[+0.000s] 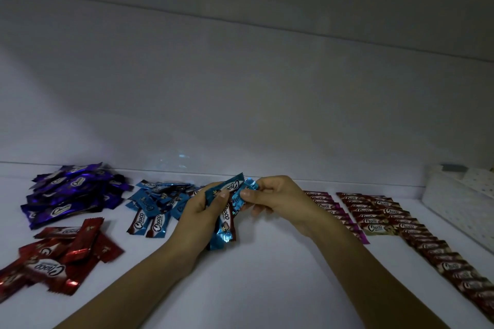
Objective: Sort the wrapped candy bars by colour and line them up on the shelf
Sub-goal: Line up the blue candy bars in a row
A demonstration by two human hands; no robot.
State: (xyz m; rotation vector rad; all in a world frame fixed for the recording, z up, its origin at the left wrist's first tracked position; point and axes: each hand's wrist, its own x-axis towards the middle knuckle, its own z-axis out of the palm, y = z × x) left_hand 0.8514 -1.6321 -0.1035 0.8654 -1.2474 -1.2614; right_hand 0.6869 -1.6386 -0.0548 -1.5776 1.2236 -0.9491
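Purple bars [72,192] lie heaped far left on the shelf [267,280], red ones [58,259] in front, blue ones [157,201] beside. Left hand [199,212] grips a bunch of blue bars [222,232]; right hand [278,195] pinches one blue bar [247,187] by its end. Lined rows [395,222] run rightward, near a white basket [465,208].

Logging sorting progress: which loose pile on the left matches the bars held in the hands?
The light-blue pile, beside the left hand; the held bars are light blue too. The purple pile and red pile differ.

Bare left grip [203,212], bare right grip [276,195], forearms [149,270] bare to the frame edge, short plain fingernails [223,194]
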